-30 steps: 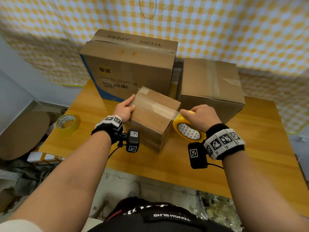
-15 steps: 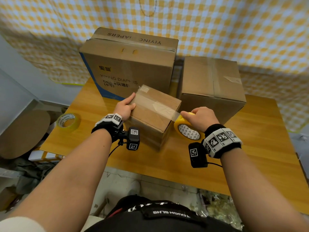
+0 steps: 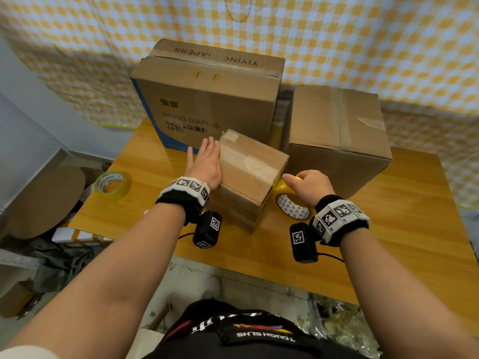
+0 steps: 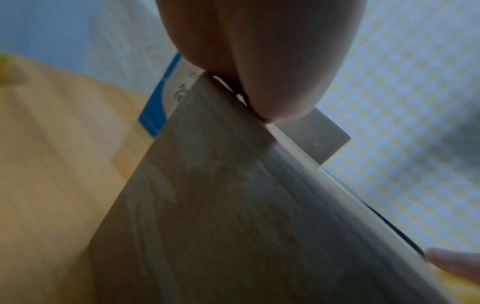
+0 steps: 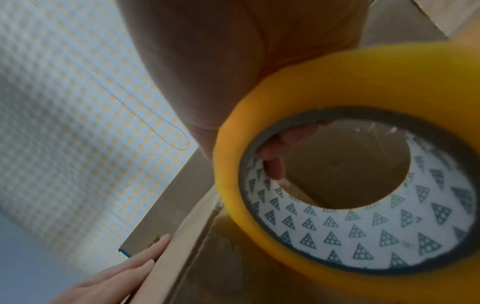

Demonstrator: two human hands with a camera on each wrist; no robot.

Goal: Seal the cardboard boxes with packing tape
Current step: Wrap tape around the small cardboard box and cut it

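Note:
A small cardboard box [image 3: 248, 174] stands in the middle of the wooden table [image 3: 388, 237], with a strip of clear tape running across its top. My left hand [image 3: 204, 161] lies flat with straight fingers against the box's left top edge. In the left wrist view the palm [image 4: 259, 51] presses on the box's [image 4: 233, 205] edge. My right hand [image 3: 308, 185] grips a yellow roll of packing tape [image 3: 291, 203] at the box's right side. In the right wrist view a finger hooks inside the roll's [image 5: 350, 195] core.
A large printed diaper box [image 3: 210, 99] and a plain taped box [image 3: 337, 136] stand behind the small one. A second tape roll [image 3: 111, 183] lies at the table's left edge. The checked wall cloth [image 3: 363, 35] hangs behind. Clutter lies on the floor at left.
My left hand has opened out flat and slid forward along the box's left edge. The right hand with the roll has drawn the tape down close to the box's right edge.

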